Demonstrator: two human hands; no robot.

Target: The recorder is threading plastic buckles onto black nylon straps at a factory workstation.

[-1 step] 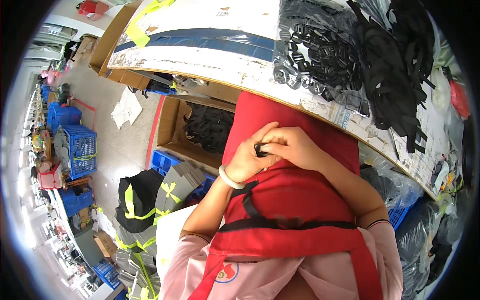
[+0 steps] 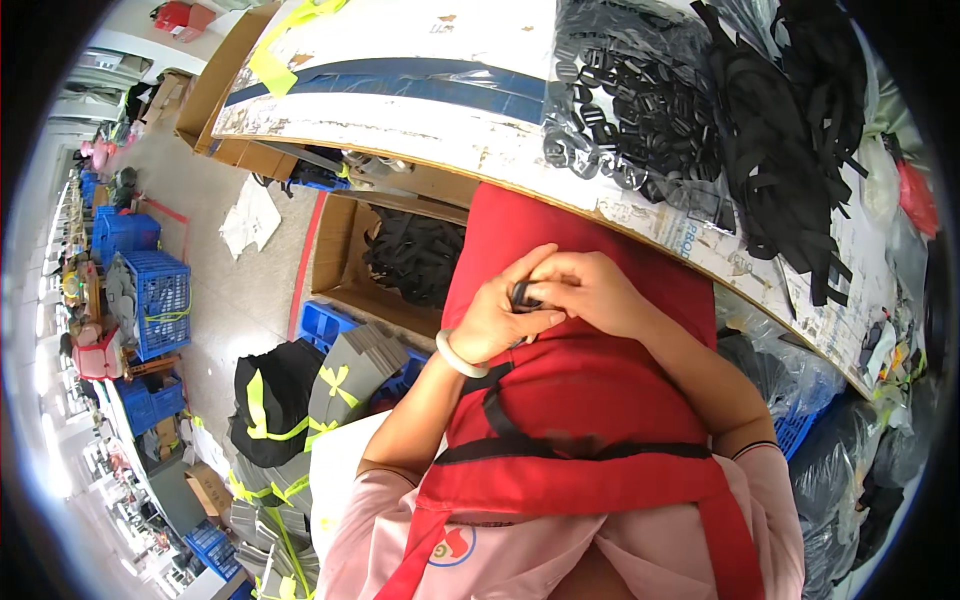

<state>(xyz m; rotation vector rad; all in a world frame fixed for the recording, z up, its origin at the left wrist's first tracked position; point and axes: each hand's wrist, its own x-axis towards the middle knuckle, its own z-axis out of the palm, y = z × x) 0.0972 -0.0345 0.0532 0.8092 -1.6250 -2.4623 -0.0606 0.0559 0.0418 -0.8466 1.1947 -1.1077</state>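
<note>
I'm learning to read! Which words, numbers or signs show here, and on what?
I won't copy words, but they stand here:
Table: blue letters by its near edge.
Table's far side: faint marks, unreadable.
Shirt: round badge with lettering.
Carton: dark marks, too small.

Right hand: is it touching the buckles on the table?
Apart: the head view shows red apron and the table's edge between the right hand and the buckles.

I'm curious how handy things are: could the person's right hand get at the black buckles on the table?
Probably yes: the black buckles lie ahead of the right hand on the table, with no obstacle visible between, though clear plastic lies around them. That hand is busy with a small black piece.
</note>
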